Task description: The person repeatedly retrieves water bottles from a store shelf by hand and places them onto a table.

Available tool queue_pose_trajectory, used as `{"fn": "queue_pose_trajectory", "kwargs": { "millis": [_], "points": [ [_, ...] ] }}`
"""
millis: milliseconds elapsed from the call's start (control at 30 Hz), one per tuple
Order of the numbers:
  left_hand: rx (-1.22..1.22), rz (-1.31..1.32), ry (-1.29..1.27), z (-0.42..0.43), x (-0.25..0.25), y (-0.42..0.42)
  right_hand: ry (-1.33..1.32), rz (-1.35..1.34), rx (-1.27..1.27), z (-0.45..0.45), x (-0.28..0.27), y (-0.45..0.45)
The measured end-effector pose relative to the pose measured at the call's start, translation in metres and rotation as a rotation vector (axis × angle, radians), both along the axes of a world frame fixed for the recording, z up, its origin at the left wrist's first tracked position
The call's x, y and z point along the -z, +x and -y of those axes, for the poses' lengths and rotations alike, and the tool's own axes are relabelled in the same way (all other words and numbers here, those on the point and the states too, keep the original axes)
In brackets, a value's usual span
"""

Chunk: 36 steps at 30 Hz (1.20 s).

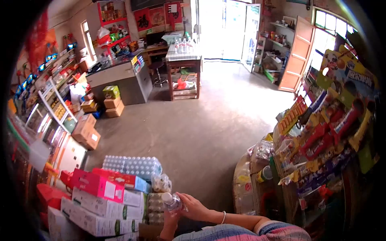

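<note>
A clear plastic bottle with a white cap [173,202] is held in front of the body at the bottom centre, its cap end pointing up and to the left. My right hand [194,207], below a bracelet on the wrist, has its fingers around the side of the bottle. Under the bottle, my left hand [171,220] grips its lower part; most of its fingers are hidden. Close by on the left are a shrink-wrapped pack of bottles [156,203] and a clear bag [161,183].
Stacked cartons [94,209] and a wrapped bottle pack [130,165] stand at the lower left. Snack racks [321,140] line the right. Farther back are a table [183,57] with bottles, a counter [116,82] and an open doorway [219,32].
</note>
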State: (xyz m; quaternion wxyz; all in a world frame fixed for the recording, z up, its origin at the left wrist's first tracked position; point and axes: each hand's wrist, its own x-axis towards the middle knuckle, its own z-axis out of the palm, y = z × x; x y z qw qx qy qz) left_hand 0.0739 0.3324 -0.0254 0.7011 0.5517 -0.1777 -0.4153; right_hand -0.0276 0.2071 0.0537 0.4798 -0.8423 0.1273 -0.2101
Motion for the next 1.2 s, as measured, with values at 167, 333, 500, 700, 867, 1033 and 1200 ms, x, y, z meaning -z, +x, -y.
{"fn": "queue_pose_trajectory", "kwargs": {
  "millis": [167, 333, 500, 700, 867, 1033, 1200],
  "points": [
    [0.127, 0.065, -0.108, 0.083, 0.012, 0.075, 0.007, -0.115, 0.063, 0.072, -0.003, 0.064],
    [0.129, 0.064, -0.103, 0.169, -0.022, 0.168, 0.005, -0.089, 0.086, 0.151, -0.022, 0.155],
    [0.234, 0.365, -0.06, 0.252, -0.032, 0.249, -0.051, -0.042, 0.154, 0.228, -0.029, 0.216],
    [0.369, 0.083, -0.191, 0.365, 0.038, 0.301, 0.002, 0.042, 0.263, 0.328, -0.005, 0.256],
    [0.343, -0.013, -0.065, 0.487, 0.019, 0.33, 0.106, 0.03, 0.251, 0.438, 0.019, 0.286],
    [0.288, -0.092, 0.002, 0.619, -0.018, 0.372, 0.123, 0.037, 0.218, 0.577, 0.0, 0.331],
    [0.171, -0.325, 0.044, 0.727, -0.05, 0.411, 0.064, 0.103, 0.232, 0.693, -0.015, 0.378]
  ]
}}
